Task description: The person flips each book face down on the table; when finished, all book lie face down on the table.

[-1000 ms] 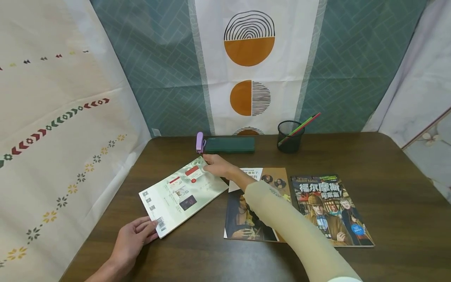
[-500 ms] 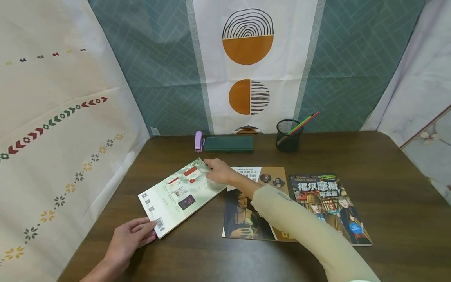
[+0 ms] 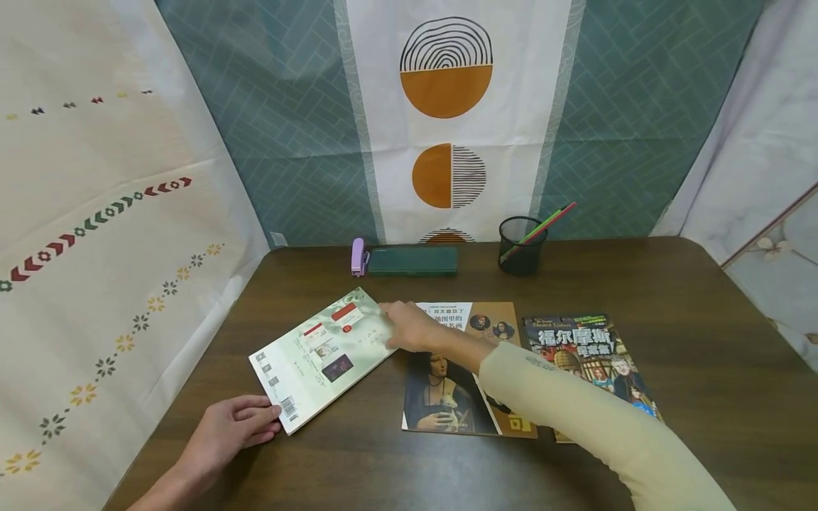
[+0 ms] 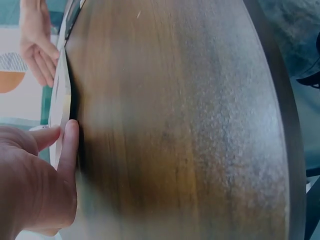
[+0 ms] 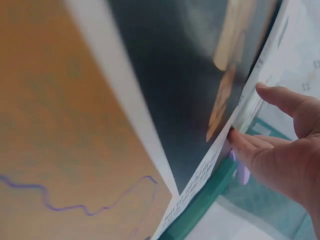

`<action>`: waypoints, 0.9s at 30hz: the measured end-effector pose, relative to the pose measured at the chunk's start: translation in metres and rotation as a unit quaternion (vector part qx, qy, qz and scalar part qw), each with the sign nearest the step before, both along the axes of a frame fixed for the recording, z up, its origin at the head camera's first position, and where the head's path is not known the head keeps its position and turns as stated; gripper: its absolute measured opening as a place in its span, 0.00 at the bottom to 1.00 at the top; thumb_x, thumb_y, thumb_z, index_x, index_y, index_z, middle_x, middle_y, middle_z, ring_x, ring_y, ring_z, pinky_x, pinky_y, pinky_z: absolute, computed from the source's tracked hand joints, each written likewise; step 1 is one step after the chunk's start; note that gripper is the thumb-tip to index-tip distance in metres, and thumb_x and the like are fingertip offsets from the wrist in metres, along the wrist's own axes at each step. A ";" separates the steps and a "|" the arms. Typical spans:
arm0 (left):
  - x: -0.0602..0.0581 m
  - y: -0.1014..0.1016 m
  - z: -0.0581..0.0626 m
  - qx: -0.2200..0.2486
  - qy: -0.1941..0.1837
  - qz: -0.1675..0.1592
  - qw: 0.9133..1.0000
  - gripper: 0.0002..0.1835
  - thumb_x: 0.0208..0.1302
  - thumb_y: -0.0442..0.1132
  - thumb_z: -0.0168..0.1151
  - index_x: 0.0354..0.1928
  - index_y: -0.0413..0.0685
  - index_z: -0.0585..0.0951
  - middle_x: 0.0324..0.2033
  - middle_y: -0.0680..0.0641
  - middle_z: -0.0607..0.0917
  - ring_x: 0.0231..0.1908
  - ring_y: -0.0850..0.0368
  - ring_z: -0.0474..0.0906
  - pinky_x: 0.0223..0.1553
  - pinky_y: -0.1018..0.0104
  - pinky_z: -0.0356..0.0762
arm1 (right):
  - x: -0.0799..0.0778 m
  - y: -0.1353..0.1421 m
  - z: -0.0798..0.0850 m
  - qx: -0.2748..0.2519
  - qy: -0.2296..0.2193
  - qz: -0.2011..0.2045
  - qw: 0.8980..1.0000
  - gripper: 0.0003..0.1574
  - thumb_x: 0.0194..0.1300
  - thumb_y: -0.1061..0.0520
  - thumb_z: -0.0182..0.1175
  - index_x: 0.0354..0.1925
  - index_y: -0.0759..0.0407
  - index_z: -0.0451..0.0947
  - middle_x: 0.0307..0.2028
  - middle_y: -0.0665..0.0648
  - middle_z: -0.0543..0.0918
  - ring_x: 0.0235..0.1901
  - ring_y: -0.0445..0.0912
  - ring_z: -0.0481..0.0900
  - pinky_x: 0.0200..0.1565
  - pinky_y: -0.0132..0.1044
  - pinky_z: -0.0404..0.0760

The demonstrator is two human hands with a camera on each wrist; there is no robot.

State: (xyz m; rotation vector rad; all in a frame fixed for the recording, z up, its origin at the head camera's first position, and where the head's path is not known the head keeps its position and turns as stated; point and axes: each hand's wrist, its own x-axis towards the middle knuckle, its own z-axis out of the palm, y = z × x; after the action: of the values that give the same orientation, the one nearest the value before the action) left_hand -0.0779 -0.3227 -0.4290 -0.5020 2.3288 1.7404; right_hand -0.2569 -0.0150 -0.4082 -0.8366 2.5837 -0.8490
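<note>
The bench (image 3: 703, 298) is laid out as it was a second ago; what has changed upon it is mainly one arm. The right sleeve (image 3: 588, 404) has swung further to the right and now covers the lower part of the detective magazine (image 3: 575, 341), while more of the portrait on the art book (image 3: 434, 397) shows. The pale book (image 3: 322, 358) lies slanted at the left of the bench, barely moved, its back cover up. Of the two hands, the right hand (image 3: 414, 328) has slid from the far corner of the pale book along its short edge to the right-hand corner, beside the art book; its thumb and fingers stand apart at the edge, and whether they touch it I cannot tell. The left hand (image 3: 236, 424) has stayed at the near corner, pinching it between thumb and forefinger. To my judgement, then, the left hand now steadies the book, while the right seems to be squaring or releasing it. Behind, the dark green case (image 3: 412, 262), the mesh cup (image 3: 519, 259) and the purple stapler (image 3: 358, 257) are undisturbed.
</note>
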 end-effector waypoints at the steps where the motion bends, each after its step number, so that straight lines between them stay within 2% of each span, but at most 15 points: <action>1: 0.000 0.000 0.000 -0.001 -0.001 0.001 1.000 0.25 0.72 0.30 0.68 0.62 0.17 0.72 0.43 0.37 0.91 0.38 0.52 0.90 0.43 0.61 0.89 | 0.001 0.000 -0.001 0.009 0.011 0.003 1.000 0.50 0.65 0.62 0.76 0.78 0.67 0.64 0.71 0.65 0.76 0.71 0.60 0.73 0.68 0.47 0.75; 7: -0.001 0.000 0.000 -0.016 0.000 -0.002 1.000 0.21 0.70 0.31 0.71 0.56 0.20 0.77 0.40 0.38 0.91 0.37 0.52 0.90 0.42 0.61 0.89 | 0.007 0.005 -0.004 0.037 0.052 0.023 0.998 0.57 0.56 0.58 0.83 0.77 0.67 0.66 0.68 0.66 0.79 0.67 0.60 0.77 0.68 0.48 0.75; 10: -0.001 -0.001 0.001 -0.014 -0.003 -0.005 1.000 0.21 0.71 0.31 0.70 0.56 0.20 0.77 0.40 0.38 0.91 0.37 0.53 0.90 0.42 0.61 0.89 | 0.010 0.007 -0.006 0.034 0.066 0.035 0.997 0.55 0.54 0.58 0.84 0.75 0.67 0.69 0.64 0.67 0.82 0.63 0.59 0.81 0.64 0.49 0.78; 14: -0.002 -0.004 0.000 0.002 -0.012 -0.012 1.000 0.22 0.74 0.32 0.66 0.58 0.18 0.75 0.41 0.38 0.91 0.39 0.53 0.90 0.44 0.61 0.89 | 0.012 0.009 -0.009 0.014 0.085 0.037 0.996 0.48 0.57 0.59 0.83 0.71 0.66 0.73 0.61 0.66 0.85 0.58 0.57 0.84 0.59 0.50 0.81; 20: -0.004 -0.009 -0.001 0.020 -0.022 -0.016 0.999 0.23 0.77 0.36 0.65 0.60 0.19 0.75 0.41 0.42 0.90 0.41 0.55 0.89 0.46 0.62 0.88 | 0.011 0.013 -0.014 -0.017 0.072 0.022 0.997 0.44 0.65 0.57 0.77 0.74 0.66 0.71 0.67 0.65 0.80 0.66 0.57 0.79 0.64 0.50 0.79; 27: -0.003 -0.009 -0.002 0.037 -0.021 -0.060 0.997 0.21 0.76 0.35 0.65 0.56 0.19 0.77 0.41 0.41 0.90 0.41 0.56 0.89 0.47 0.62 0.88 | 0.010 0.016 -0.016 -0.037 0.075 0.005 0.996 0.40 0.64 0.57 0.78 0.71 0.63 0.76 0.65 0.62 0.82 0.62 0.56 0.82 0.60 0.49 0.81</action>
State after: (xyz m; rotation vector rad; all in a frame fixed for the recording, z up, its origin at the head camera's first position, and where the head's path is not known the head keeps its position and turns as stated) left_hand -0.0806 -0.3322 -0.4310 -0.3754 2.2087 1.7366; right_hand -0.2473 0.0013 -0.4237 -0.9683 2.6886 -0.9172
